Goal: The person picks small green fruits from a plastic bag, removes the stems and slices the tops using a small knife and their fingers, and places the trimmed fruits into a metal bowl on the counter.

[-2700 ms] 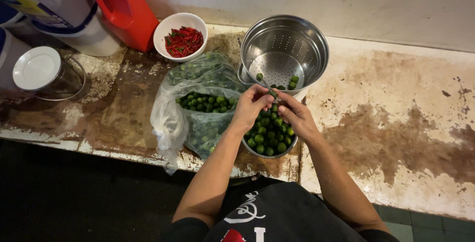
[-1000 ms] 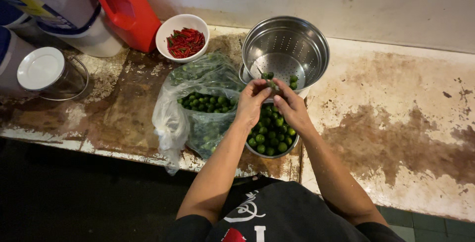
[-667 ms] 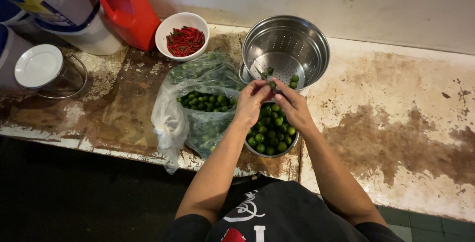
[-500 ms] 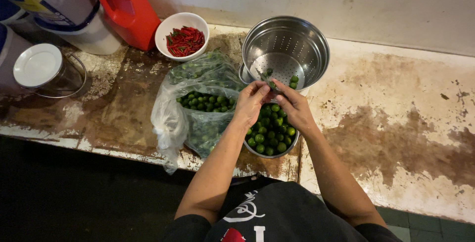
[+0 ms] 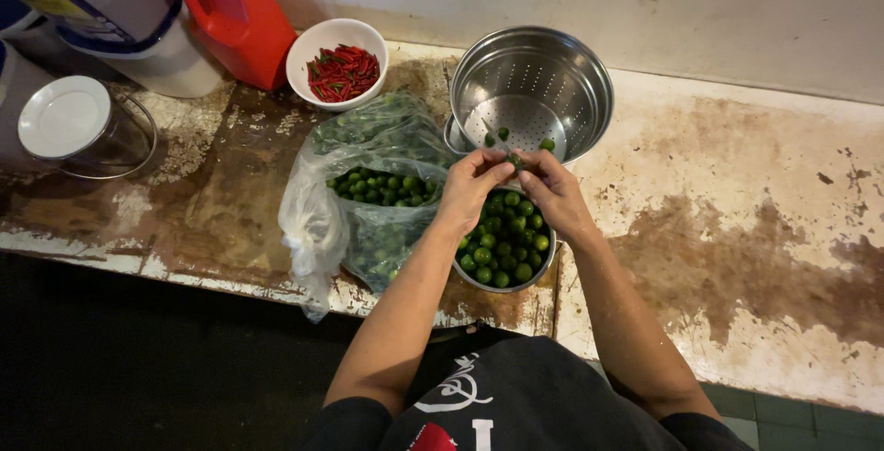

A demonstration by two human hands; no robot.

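My left hand [image 5: 472,182] and my right hand [image 5: 553,189] meet fingertip to fingertip above a small metal bowl [image 5: 549,267] full of little green limes [image 5: 505,244]. Together they pinch one small green lime [image 5: 516,162] between them. Just beyond the hands stands a steel colander [image 5: 534,92] with a few limes lying in it. Left of the bowl an open clear plastic bag [image 5: 364,193] holds many more green limes.
A white bowl of red chillies [image 5: 337,64] sits at the back, beside a red plastic jug [image 5: 235,13]. A glass jar with a white lid [image 5: 78,128] and large white containers [image 5: 110,9] stand far left. The stained worktop [image 5: 737,230] ends at a front edge.
Both hands have stayed over the bowl and drifted slightly toward the colander, working a lime between the fingertips. Nothing else has moved.
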